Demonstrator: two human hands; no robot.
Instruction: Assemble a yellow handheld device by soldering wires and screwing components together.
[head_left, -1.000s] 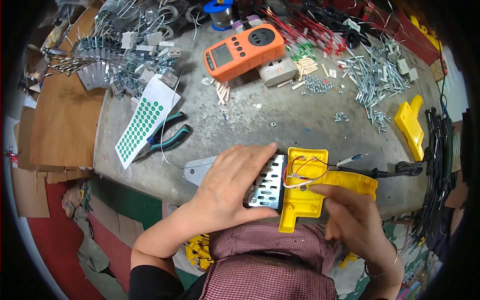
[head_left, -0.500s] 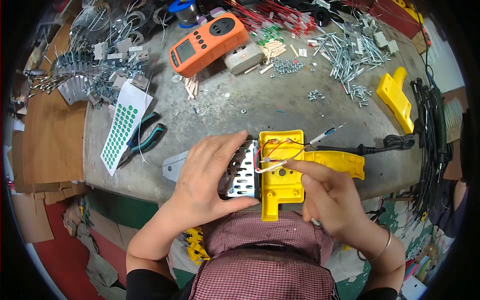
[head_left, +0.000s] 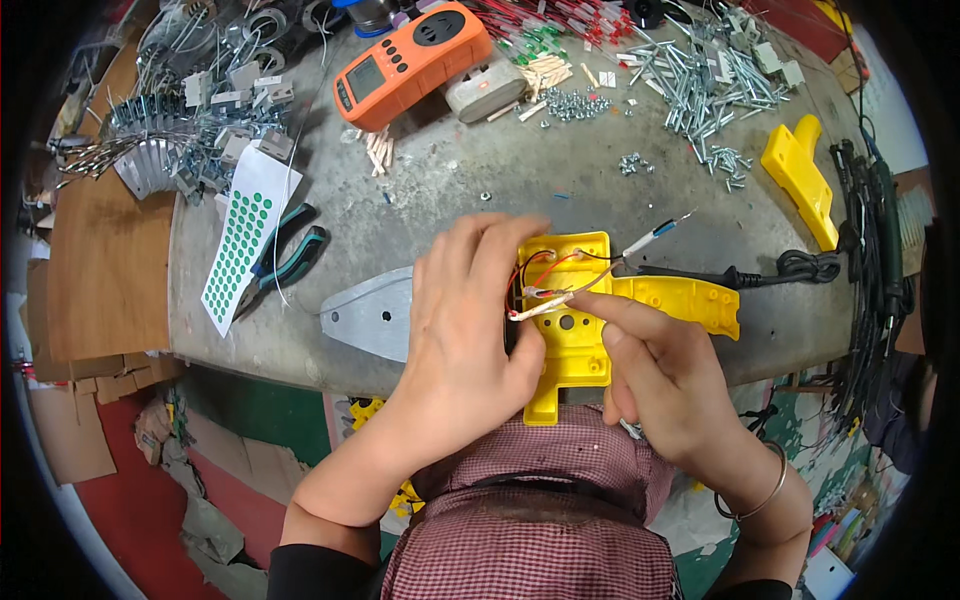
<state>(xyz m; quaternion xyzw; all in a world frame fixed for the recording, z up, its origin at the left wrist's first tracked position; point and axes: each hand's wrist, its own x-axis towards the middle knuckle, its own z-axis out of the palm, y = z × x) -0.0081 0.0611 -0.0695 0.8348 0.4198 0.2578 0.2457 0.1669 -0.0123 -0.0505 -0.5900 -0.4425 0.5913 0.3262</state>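
Your open yellow shell (head_left: 575,350) lies right of the frame's centre, at the near edge of the counter (head_left: 420,190), with the white-sleeved wire (head_left: 540,307) slanting across it. Your right hand (head_left: 665,365) points its index finger at the sleeve's right end, the other fingers curled in; a pale bit shows below them, and you cannot tell from here whether they grip it. Your left hand (head_left: 465,320) arches over the shell's left edge, fingers loosely bent and thumb apart; what lies beneath is hidden, so its hold cannot be told. To do this well, it seems best to press the sleeve gently with the fingertip, keep the thin red wires off the rim, and steady the shell with the left palm. By count you have one open shell, one white sleeve over it, one blue-and-white lead (head_left: 650,240) with a bare end, and one grey metal plate (head_left: 365,315) left of your hand. Farther out come one pair of pliers (head_left: 300,258) and one green-dotted sheet (head_left: 245,235) at left, one orange meter (head_left: 412,65) at top, and one yellow piece (head_left: 803,180) at right; the long screws (head_left: 705,105) upper right are too heaped to count.
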